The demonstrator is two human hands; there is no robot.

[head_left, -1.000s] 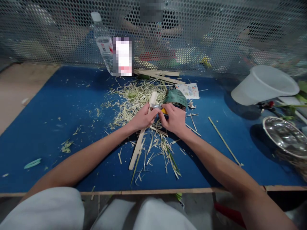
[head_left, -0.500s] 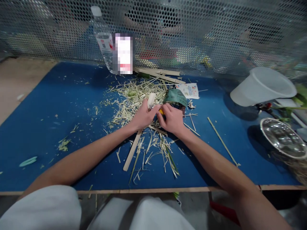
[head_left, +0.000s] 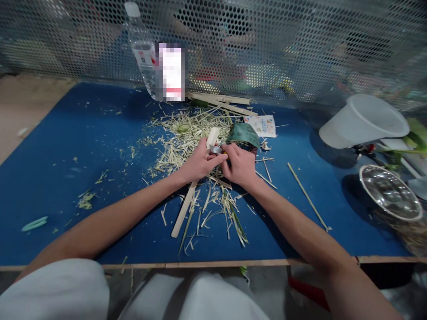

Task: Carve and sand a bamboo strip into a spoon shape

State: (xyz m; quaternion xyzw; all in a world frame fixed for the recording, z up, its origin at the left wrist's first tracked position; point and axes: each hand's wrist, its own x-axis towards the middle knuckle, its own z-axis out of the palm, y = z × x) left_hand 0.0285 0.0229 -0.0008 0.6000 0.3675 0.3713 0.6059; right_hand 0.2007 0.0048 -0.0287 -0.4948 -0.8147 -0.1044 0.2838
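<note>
My left hand (head_left: 198, 163) is closed around a pale bamboo strip (head_left: 212, 137), whose top end sticks up past the fingers. A flat length (head_left: 184, 212) below the wrist lines up with it and seems to be the same strip. In my right hand (head_left: 239, 164) is a small knife (head_left: 216, 150) with a metallic blade and a bit of yellow at the grip, mostly hidden by the fingers. The blade lies against or very close to the strip, by my left thumb. Beneath both hands spread thin bamboo shavings (head_left: 180, 146). Just behind my right hand stands a dark green curved piece (head_left: 243, 134).
A water bottle (head_left: 143, 58) and a blurred phone (head_left: 171, 71) lean on the perforated metal screen (head_left: 283, 44). At right are a whitish plastic bucket (head_left: 360, 124) and a steel bowl (head_left: 390, 193). A printed packet (head_left: 262, 126) and a thin stick (head_left: 308, 195) lie on the blue table.
The metallic blade now shows more between my hands, and less yellow is visible. The strip's upper end has shifted slightly up and right. The camera view has moved a little.
</note>
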